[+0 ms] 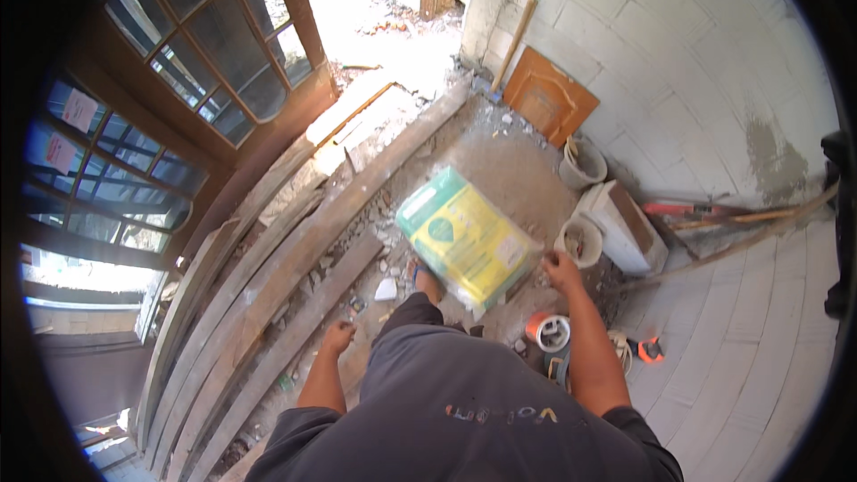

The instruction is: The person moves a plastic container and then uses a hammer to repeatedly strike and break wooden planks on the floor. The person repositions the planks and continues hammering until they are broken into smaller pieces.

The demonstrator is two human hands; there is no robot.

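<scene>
A large green and yellow plastic bag is on the rubble-strewn ground in front of me, partly blurred. My right hand is at the bag's right corner with its fingers curled in and seems to grip the edge; the fingertips are small and not sharp. Off to the left, my left hand hangs above the planks with loosely bent fingers and thumb apart, holding nothing. One foot in a blue sandal shows beside the bag's lower left side.
Long wooden planks run along the left, by glazed wooden doors. Pale buckets, a white box and an orange bucket stand at right. A brown wooden panel and a long-handled tool lean on the block wall.
</scene>
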